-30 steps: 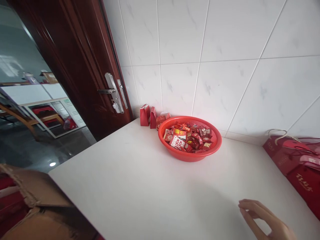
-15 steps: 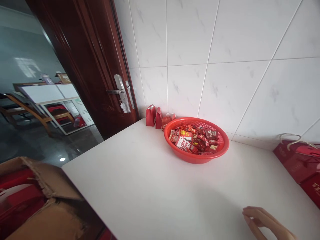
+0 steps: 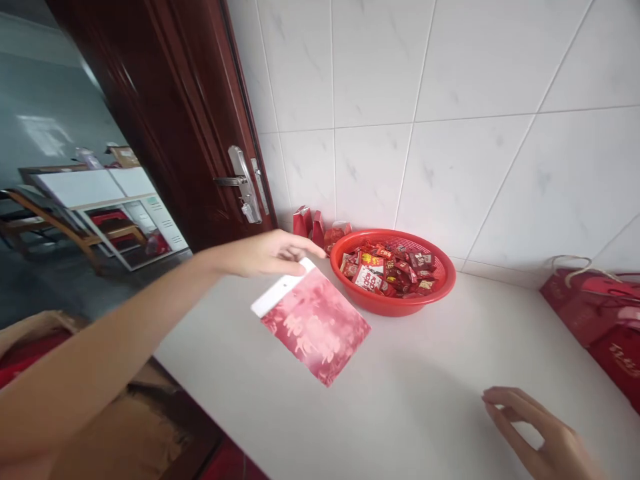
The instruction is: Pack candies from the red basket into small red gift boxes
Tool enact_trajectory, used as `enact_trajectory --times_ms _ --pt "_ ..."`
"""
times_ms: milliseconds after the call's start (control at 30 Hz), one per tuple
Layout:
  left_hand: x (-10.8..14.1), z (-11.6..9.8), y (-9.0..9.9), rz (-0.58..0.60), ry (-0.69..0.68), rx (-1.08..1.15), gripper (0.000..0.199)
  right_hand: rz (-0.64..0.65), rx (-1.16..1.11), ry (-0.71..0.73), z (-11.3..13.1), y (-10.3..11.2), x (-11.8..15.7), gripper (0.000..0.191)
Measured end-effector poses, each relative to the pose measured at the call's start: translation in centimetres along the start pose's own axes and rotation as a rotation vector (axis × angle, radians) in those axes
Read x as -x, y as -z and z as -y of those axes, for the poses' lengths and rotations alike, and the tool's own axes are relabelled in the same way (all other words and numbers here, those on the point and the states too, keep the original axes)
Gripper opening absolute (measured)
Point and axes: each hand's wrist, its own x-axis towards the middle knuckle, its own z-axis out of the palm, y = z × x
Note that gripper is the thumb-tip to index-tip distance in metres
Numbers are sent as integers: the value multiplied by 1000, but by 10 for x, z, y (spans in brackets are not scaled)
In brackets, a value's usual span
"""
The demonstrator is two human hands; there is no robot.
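My left hand [image 3: 273, 253] reaches in from the left and pinches the white top edge of a flat red bag [image 3: 317, 323] with pale lettering. The bag hangs tilted above the white table [image 3: 425, 427], in front of a red plastic basket [image 3: 390, 308]. Wrapped candies [image 3: 395, 270], mostly red, lie in the basket. At the lower right, my right hand [image 3: 530, 423] is over the table with thumb and fingertips pressed together, and nothing shows between them.
Small red boxes [image 3: 302, 221] stand by the tiled wall behind the basket. Red gift bags [image 3: 590, 313] with rope handles are at the right. An open cardboard box [image 3: 120, 427] sits below the table's left edge. A dark red door [image 3: 190, 133] stands at the back left.
My left hand has come into view from the left with the red bag. My right hand has shifted slightly up in the picture, its fingers still together.
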Motion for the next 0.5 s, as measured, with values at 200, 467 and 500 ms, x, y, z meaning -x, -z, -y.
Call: enact_trajectory --times_ms 200,467,500 --pt "-56 -3 -68 161 -253 125 29 -38 17 -20 13 -3 -2 37" --pt "-58 3 -95 133 -263 188 42 -105 -27 -86 29 -20 1 36" --pt "-52 4 -95 134 -248 192 45 -121 -39 -88 31 -23 1 36"
